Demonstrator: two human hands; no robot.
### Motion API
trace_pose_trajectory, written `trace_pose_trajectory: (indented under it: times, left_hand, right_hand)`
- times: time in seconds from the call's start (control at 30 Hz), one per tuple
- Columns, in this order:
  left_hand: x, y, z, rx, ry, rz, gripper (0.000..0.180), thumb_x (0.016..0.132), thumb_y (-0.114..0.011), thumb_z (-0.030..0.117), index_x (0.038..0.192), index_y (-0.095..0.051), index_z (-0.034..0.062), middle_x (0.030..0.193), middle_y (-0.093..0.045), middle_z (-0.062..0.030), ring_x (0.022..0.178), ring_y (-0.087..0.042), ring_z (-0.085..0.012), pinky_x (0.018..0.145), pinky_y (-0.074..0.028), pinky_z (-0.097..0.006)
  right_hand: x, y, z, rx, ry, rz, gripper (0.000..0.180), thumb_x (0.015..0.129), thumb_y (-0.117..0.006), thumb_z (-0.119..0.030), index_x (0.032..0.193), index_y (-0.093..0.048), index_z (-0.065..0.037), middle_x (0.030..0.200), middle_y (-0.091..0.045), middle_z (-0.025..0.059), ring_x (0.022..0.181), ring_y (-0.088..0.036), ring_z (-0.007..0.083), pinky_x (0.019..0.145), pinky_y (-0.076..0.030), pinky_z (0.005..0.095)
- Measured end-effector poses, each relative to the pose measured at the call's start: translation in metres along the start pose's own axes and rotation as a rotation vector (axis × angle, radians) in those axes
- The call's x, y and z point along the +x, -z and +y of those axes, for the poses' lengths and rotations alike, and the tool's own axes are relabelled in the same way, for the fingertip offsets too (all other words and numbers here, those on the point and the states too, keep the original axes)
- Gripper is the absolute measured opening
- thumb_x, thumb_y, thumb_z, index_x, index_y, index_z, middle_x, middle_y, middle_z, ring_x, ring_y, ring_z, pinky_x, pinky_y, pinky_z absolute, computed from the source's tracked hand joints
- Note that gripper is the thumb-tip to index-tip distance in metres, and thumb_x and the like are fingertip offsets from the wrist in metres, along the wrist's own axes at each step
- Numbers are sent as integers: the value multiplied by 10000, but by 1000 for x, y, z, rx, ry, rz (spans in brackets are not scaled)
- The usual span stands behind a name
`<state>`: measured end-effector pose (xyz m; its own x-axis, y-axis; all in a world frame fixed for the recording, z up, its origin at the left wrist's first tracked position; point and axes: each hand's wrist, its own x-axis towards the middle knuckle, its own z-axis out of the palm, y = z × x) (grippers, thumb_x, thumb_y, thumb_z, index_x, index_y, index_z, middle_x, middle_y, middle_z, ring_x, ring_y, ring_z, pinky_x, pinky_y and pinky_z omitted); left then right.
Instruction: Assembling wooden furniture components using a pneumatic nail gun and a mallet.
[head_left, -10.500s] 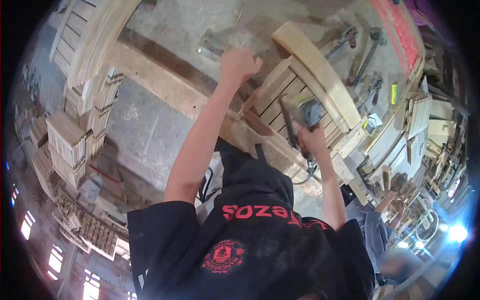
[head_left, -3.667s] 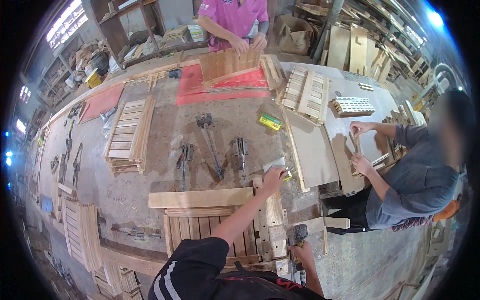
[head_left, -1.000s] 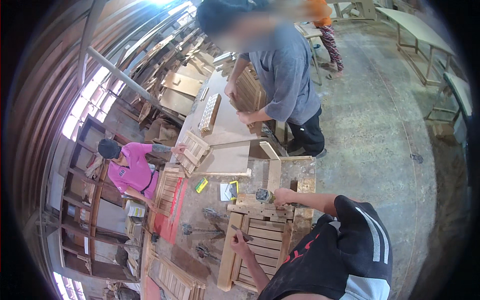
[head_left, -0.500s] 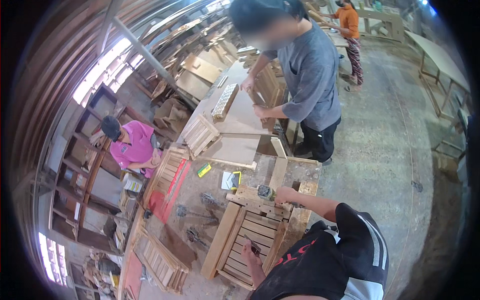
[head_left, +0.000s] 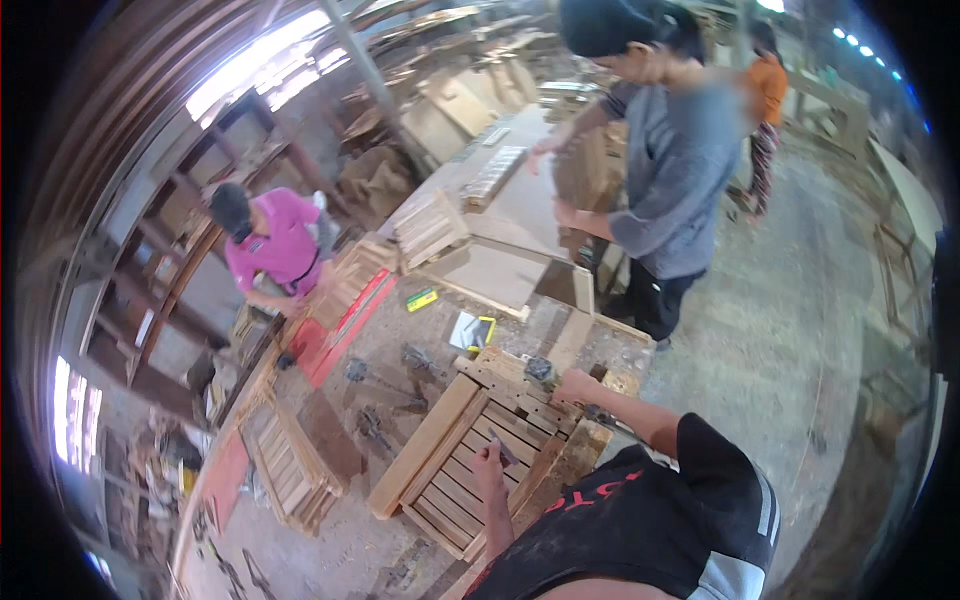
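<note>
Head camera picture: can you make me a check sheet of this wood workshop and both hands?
Surface: long workbench, dusty, crowded.
Job's things: slatted wooden panel lying flat; left hand on its slats pinching something small and dark; right hand at its far end beside a dark tool.
Clutter: clamps, red mat, stacked slat panels, yellow-green box.
Grippers: both hands busy.
Cables: nothing seen.
Surroundings: person in pink, person in grey, person in orange.

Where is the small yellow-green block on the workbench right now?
Head view, centre-left: the yellow-green block lies on the workbench, between the red mat and a flat wooden board.
</note>
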<state>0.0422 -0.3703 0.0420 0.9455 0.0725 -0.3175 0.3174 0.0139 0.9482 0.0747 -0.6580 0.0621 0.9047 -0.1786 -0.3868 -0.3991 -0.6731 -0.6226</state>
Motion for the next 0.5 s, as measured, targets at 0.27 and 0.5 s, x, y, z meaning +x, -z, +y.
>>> trace_pose_trajectory:
  times: [0.27,0.5]
  left_hand:
    - [39,-50,-2,85,-118,8,316,939,-606,290,884,-663,-16,758,-654,-68,658,-614,-137,629,-506,-300]
    - [79,-78,127,188,-725,-42,132,952,-567,139,938,-581,9,717,-576,-109,640,-581,-197,622,-469,-339]
  right_hand:
    - [-15,15,-36,251,128,-46,256,734,-737,-220,805,-673,17,630,-631,86,472,-594,183,459,-466,340]
    - [-55,84,-155,709,370,-7,165,823,-749,-148,826,-642,-22,563,-552,9,422,-502,104,390,-360,277]
